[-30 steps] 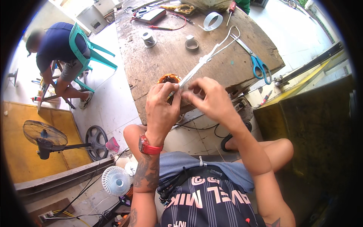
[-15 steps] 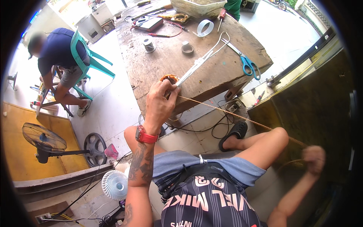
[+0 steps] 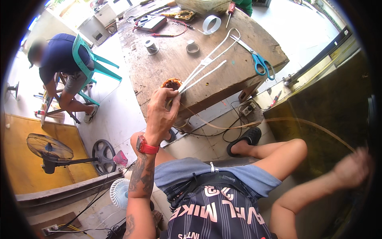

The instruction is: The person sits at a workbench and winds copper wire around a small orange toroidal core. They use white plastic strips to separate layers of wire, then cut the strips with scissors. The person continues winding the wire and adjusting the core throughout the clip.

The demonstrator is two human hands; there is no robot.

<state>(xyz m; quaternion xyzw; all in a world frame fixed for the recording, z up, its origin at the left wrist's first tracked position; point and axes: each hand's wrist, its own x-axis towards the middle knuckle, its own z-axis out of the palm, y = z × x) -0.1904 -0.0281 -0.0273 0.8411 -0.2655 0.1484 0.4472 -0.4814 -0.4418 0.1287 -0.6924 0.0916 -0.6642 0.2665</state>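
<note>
At the near edge of the wooden table, my left hand [image 3: 161, 109] is closed around a small ring-shaped copper winding [image 3: 172, 83]; its lower part is hidden by my fingers. White leads [image 3: 205, 61] run from the winding across the tabletop toward the far right. A thin tan cord [image 3: 292, 119] comes out by my left fingertips and sweeps in a slack curve to the right. Far out at the right rim, my right hand [image 3: 352, 169] is smeared by motion, with the cord's other visible end reaching it. Blue-handled scissors [image 3: 259, 65] lie beside the leads.
On the table [image 3: 155, 67] are a solder spool [image 3: 151, 46], a tape roll [image 3: 192, 48], a white ring [image 3: 211, 25], a meter [image 3: 152, 24] and a screwdriver [image 3: 230, 14]. A person [image 3: 63, 55] sits at left near a fan [image 3: 49, 147]. A dark panel [image 3: 318, 103] stands at right.
My right hand has swung farther right, toward the rim. The cord, taut before, now hangs in a loose curve. My left hand and the winding have shifted slightly; one white lead has spread apart.
</note>
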